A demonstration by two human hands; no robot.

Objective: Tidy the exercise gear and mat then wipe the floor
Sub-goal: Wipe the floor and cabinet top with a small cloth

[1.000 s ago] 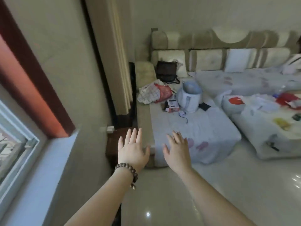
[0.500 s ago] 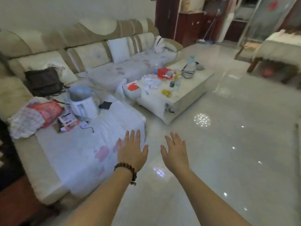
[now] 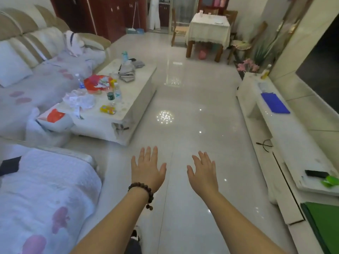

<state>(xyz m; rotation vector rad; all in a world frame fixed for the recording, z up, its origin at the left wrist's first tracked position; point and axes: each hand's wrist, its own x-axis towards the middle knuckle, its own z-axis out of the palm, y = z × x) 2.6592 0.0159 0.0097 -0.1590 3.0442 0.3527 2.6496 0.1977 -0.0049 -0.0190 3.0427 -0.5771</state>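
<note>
View swung right off the sofa [image 3: 36, 189], left hand [image 3: 146, 169], right hand [image 3: 202, 173] spread empty over floor [image 3: 183, 88], coffee table [image 3: 132, 107] ahead-left

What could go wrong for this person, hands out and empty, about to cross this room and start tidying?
1. The glossy tiled floor mirrors the lights, so it may be slippery underfoot.
2. Bottles stand crowded near the coffee table edge beside the walking path; a brush could topple them.
3. Both the left hand and right hand are open and hold nothing, so no cloth is ready for wiping.
</note>
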